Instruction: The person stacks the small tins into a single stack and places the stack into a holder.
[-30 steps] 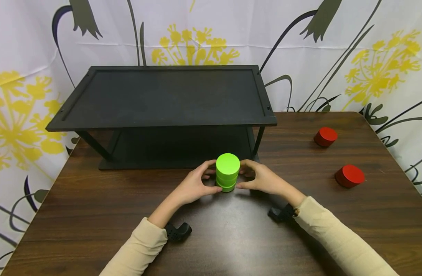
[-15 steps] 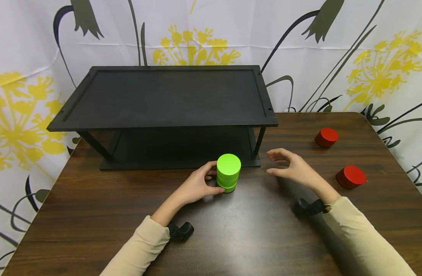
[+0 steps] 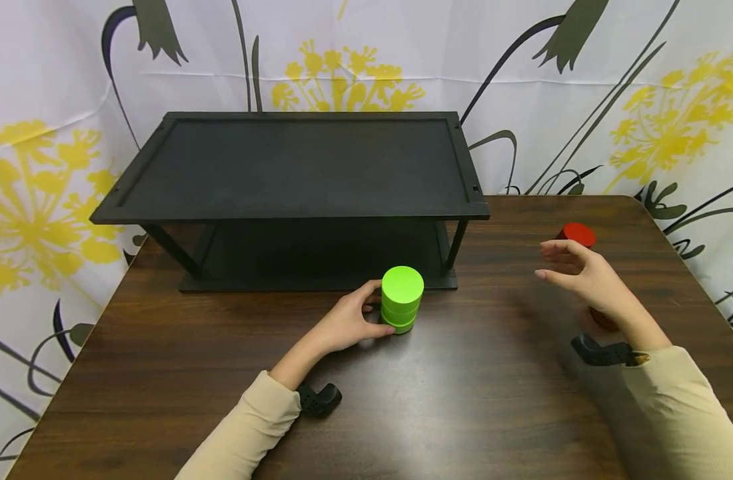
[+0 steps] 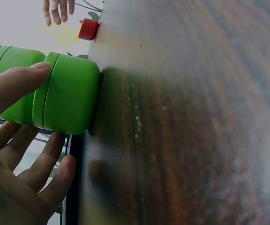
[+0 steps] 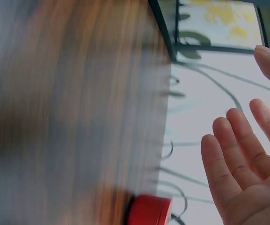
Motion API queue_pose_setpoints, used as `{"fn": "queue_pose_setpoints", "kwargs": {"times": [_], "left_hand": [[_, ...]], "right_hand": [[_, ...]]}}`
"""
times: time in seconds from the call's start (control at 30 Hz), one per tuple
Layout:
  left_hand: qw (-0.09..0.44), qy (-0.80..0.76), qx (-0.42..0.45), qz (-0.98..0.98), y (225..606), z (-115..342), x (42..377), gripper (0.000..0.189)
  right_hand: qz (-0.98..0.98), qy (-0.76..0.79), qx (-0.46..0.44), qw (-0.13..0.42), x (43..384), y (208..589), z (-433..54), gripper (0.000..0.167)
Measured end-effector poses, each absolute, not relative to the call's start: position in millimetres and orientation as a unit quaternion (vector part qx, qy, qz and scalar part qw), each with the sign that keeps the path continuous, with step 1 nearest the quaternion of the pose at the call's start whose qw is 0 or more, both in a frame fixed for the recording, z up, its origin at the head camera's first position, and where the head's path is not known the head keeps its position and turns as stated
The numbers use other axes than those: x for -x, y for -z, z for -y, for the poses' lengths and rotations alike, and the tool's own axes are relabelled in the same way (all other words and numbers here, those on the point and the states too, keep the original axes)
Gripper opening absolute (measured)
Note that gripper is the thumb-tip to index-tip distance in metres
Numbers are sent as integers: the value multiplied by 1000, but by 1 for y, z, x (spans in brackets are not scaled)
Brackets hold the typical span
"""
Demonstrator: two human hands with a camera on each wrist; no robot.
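A stack of round green containers [image 3: 402,297] stands upright on the table in front of the black rack. My left hand [image 3: 351,321] holds it from the left, thumb on the near side and fingers round the back. In the left wrist view the thumb lies by the seam of the lowest green container [image 4: 69,93]. My right hand [image 3: 588,277] is in the air at the right, fingers loosely bent and holding nothing. Just behind it is a red round container [image 3: 579,233]. A second red container [image 3: 603,319] is mostly hidden by the right wrist.
A black two-level rack [image 3: 312,167] stands at the back, its lower board [image 3: 318,277] close behind the green stack. The wooden table [image 3: 462,400] ends at the right in front of a patterned curtain [image 3: 582,133].
My right hand has let go of the green stack and moved right, over to the red containers. The left hand has stayed on the stack.
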State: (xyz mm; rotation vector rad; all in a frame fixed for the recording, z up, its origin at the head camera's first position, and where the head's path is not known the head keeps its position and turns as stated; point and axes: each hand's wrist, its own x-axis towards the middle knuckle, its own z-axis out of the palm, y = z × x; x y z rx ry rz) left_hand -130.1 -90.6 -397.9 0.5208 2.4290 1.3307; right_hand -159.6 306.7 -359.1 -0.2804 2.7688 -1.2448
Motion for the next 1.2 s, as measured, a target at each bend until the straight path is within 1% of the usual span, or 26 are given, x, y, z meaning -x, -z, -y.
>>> {"fn": "queue_pose_setpoints", "kwargs": {"times": [0.17, 0.4, 0.67, 0.83, 1.03, 1.13, 1.2], "left_hand": [[163, -469, -183, -848, 396, 89, 130, 74], [161, -468, -185, -849, 396, 87, 131, 74], [158, -470, -182, -849, 397, 87, 131, 72], [158, -471, -182, -849, 397, 87, 131, 71], [157, -471, -180, -849, 397, 87, 131, 71], [157, -470, -180, -850, 397, 87, 131, 71], [157, -469, -179, -850, 397, 88, 130, 71]], "right_hand": [[-903, 421, 72, 32, 157, 360, -330, 43], [-903, 426, 56, 28, 151, 364, -358, 36], [-915, 400, 38, 21, 144, 370, -382, 40], [-919, 393, 24, 25, 140, 376, -392, 39], [-916, 398, 31, 36, 135, 382, -402, 36], [-917, 396, 30, 41, 132, 384, -406, 37], [-922, 382, 26, 47, 131, 386, -409, 41]]}}
